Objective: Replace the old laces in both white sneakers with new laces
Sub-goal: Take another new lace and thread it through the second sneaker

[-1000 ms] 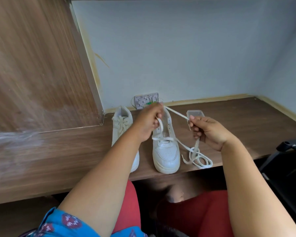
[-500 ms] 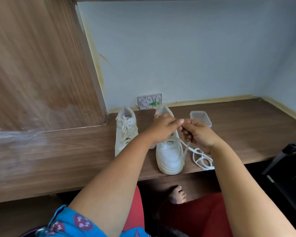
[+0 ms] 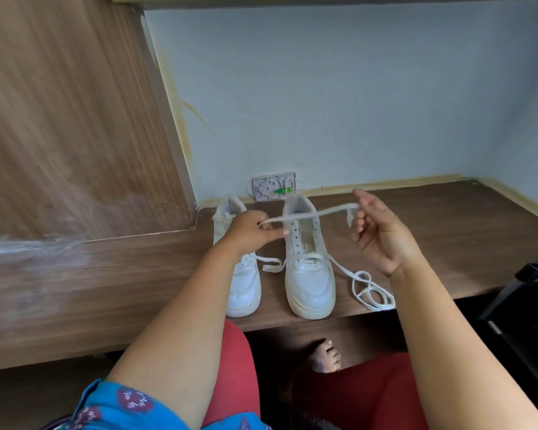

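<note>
Low in the middle of the frame, the right sneaker (image 3: 309,274) sits toe toward the person, with a lace across its bottom holes and loose coils (image 3: 371,290) lying to its right. Just above it, the lace (image 3: 308,214) stretches sideways over the open holes. The left hand (image 3: 250,232) pinches one end. The right hand (image 3: 382,234) holds the other in loosely curled fingers. The left sneaker (image 3: 241,274) is laced.

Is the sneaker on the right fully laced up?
No, the right sneaker has only its lowest eyelets threaded; the upper ones are bare, and both hands hold the lace stretched above it.
</note>
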Action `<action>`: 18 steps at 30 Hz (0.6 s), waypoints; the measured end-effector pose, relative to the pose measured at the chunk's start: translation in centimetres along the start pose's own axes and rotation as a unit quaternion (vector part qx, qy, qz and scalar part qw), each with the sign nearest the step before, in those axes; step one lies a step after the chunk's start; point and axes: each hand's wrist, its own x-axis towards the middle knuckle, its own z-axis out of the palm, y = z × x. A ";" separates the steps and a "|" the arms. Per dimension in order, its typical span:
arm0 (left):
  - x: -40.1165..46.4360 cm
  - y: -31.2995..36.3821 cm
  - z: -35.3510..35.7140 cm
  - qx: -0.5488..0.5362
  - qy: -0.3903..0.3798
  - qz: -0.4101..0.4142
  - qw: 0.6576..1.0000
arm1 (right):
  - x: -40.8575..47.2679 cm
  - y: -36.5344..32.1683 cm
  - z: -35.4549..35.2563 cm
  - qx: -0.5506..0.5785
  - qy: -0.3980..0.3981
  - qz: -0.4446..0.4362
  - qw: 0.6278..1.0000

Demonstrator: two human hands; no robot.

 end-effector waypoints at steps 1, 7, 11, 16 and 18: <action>0.2 -0.4 0.0 0.049 0.013 0.002 0.999 | -0.2 -0.3 0.0 0.107 -0.048 0.014 0.993; 0.8 0.1 -1.5 0.165 0.078 -0.133 0.974 | -0.9 0.5 0.5 0.214 -0.107 0.037 0.970; -0.3 1.9 -0.3 -0.099 -0.009 -0.200 0.975 | -0.1 0.8 0.6 0.181 -0.072 0.055 0.979; -1.5 8.2 3.0 -0.207 -0.155 0.027 0.966 | 0.3 0.2 0.6 0.127 -0.020 -0.020 0.991; -1.2 10.6 3.8 -0.281 -0.205 0.036 0.937 | -0.1 -0.9 0.0 0.212 -0.048 -0.029 0.976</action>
